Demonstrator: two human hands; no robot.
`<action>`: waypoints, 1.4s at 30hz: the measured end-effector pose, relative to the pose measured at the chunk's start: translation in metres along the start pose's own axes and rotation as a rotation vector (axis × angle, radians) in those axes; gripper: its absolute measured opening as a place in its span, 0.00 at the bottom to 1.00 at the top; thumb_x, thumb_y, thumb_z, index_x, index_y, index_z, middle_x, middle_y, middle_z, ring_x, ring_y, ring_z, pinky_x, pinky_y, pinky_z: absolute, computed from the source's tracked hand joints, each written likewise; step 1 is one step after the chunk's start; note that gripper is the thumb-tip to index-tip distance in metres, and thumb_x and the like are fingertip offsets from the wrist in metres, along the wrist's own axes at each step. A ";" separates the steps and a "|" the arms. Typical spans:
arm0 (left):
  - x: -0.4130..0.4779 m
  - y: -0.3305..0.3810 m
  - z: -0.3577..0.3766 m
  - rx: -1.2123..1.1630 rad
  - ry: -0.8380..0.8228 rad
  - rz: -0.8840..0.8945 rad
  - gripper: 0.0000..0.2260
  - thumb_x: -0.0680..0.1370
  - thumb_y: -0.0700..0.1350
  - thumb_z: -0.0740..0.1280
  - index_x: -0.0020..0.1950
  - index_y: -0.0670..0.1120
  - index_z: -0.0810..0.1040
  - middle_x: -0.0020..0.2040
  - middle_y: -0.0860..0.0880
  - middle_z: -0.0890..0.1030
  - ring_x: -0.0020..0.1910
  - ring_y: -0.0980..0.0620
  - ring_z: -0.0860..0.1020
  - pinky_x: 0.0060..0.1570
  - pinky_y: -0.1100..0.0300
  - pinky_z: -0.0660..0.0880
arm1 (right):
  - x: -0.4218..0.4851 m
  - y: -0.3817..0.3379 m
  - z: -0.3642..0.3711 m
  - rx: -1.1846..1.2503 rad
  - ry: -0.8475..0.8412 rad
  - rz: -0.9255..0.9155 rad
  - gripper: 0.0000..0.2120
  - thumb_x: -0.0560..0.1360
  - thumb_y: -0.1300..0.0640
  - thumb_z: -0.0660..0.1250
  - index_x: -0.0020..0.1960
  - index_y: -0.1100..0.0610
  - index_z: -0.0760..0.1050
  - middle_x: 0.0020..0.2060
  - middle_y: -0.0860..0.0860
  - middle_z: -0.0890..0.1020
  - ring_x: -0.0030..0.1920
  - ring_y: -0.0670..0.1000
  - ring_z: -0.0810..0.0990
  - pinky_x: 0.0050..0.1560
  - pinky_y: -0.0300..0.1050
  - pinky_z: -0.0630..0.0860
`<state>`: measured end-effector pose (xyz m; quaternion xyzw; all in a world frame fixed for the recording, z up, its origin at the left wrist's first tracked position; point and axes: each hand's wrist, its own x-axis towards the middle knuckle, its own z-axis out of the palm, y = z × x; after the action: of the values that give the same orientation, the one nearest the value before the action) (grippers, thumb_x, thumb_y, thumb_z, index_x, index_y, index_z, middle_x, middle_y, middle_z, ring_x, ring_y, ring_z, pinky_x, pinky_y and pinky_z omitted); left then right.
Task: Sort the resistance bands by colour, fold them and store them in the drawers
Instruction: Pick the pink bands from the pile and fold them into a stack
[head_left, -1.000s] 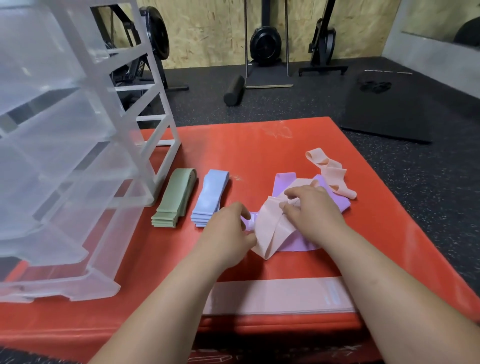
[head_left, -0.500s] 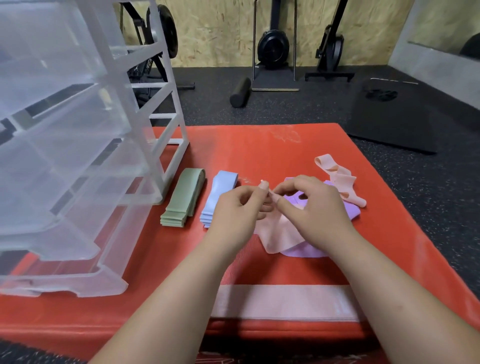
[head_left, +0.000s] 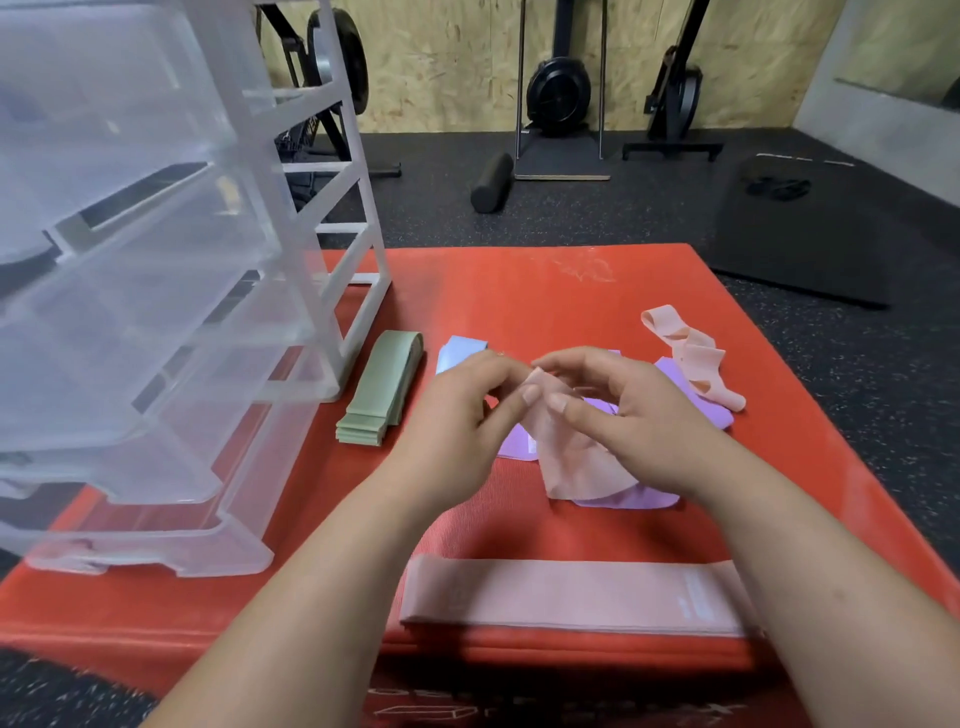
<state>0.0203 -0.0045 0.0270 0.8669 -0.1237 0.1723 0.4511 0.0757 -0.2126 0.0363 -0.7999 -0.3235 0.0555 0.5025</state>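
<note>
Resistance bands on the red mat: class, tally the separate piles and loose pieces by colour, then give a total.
Green stack: 1
Blue stack: 1
Purple heap: 1
Pink: 3 (held band, flat strip at the near edge, crumpled band far right)
Total: 6

L hand (head_left: 467, 415), R hand (head_left: 639, 415) close tog., fingers (head_left: 565, 404) pinching pink band (head_left: 571, 460)

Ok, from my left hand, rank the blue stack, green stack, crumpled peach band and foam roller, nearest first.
1. Blue stack, just behind the left hand.
2. Green stack, to its left.
3. Crumpled peach band, across to the right.
4. Foam roller, far off at the back.
</note>
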 end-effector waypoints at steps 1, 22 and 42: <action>0.000 0.001 -0.001 -0.016 0.030 -0.003 0.07 0.86 0.44 0.68 0.52 0.53 0.83 0.44 0.57 0.82 0.45 0.53 0.80 0.45 0.60 0.75 | 0.000 0.001 -0.002 -0.005 -0.028 0.012 0.14 0.81 0.58 0.70 0.65 0.48 0.79 0.58 0.42 0.85 0.63 0.44 0.81 0.66 0.45 0.75; -0.031 0.001 -0.043 -0.236 0.562 -0.318 0.08 0.86 0.46 0.67 0.55 0.48 0.86 0.44 0.55 0.87 0.40 0.63 0.80 0.41 0.68 0.75 | -0.048 0.023 -0.066 -0.308 0.108 0.229 0.10 0.76 0.61 0.75 0.44 0.46 0.84 0.43 0.40 0.86 0.46 0.42 0.83 0.53 0.45 0.78; -0.076 -0.003 -0.058 -0.191 0.182 -0.607 0.06 0.78 0.36 0.75 0.54 0.41 0.84 0.40 0.45 0.84 0.32 0.56 0.80 0.38 0.62 0.78 | -0.108 0.004 -0.077 0.133 0.232 0.527 0.14 0.72 0.65 0.80 0.54 0.60 0.80 0.37 0.56 0.83 0.36 0.51 0.82 0.34 0.43 0.80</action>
<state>-0.0588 0.0496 0.0245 0.7991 0.1655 0.0941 0.5703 0.0249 -0.3344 0.0447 -0.8227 -0.0408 0.1131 0.5556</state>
